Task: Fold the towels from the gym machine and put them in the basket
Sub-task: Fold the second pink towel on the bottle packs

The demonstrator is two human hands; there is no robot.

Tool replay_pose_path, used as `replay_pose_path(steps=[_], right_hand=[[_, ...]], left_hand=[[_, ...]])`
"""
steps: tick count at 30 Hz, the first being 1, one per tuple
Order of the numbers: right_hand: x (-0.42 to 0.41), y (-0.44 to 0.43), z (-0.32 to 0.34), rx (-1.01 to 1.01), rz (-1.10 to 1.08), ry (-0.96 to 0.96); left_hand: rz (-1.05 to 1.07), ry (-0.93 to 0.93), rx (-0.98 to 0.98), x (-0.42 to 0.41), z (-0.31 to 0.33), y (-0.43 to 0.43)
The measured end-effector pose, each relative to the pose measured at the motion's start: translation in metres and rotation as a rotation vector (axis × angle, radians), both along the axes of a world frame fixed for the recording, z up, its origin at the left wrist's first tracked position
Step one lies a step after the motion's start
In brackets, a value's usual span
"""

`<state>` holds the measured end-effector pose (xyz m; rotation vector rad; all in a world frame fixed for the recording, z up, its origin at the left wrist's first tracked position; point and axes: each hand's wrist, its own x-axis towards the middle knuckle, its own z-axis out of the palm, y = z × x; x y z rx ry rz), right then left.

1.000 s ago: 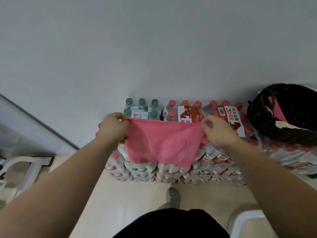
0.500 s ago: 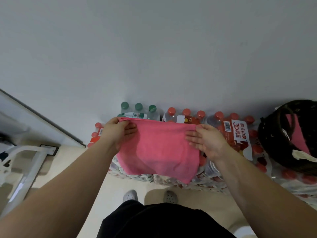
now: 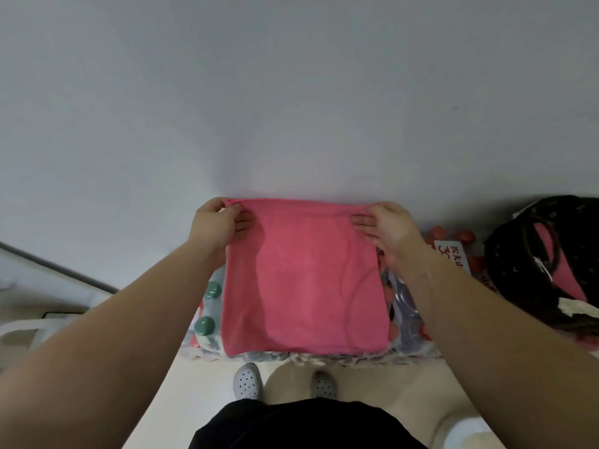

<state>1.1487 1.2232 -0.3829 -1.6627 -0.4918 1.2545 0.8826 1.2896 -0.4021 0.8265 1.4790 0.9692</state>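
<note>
Pinching the towel (image 3: 304, 280) by its two top corners, the left hand (image 3: 215, 226) and right hand (image 3: 385, 231) hold it hanging flat before a grey wall, over packs of bottles (image 3: 205, 325), in the head-camera view. The basket (image 3: 509, 270) sits off to the right, a pink cloth (image 3: 565, 277) already inside. Risks from here: a light pinch may let a corner slip and skew the fold; the free lower edge could catch on bottle caps; the sideways reach to the basket may loosen the folded towel.

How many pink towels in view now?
2: the held towel, pinched by left hand and right hand; the basket towel, inside the basket, where more may hide.
</note>
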Motion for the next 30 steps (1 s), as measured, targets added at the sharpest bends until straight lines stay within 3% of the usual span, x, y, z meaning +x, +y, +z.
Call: replay_pose_path(steps=[4, 10, 18, 21, 30], right_hand=[[0.004, 0.001, 0.004, 0.034, -0.090, 0.036], [0.016, -0.020, 0.005, 0.155, -0.055, -0.077], [0.008, -0.097, 0.004, 0.070, 0.027, -0.156], [0.002, -0.130, 0.001, 0.035, 0.110, -0.156], [-0.011, -0.170, -0.032, -0.044, 0.193, -0.273]], left_hand=[[-0.020, 0.011, 0.059, -0.004, -0.001, 0.009], [-0.068, -0.020, 0.133, -0.015, 0.012, -0.010], [-0.107, 0.197, 0.122, -0.042, 0.024, -0.104], [-0.083, 0.140, 0.092, -0.050, 0.014, -0.136], [-0.175, 0.557, 0.123, -0.053, -0.020, -0.164]])
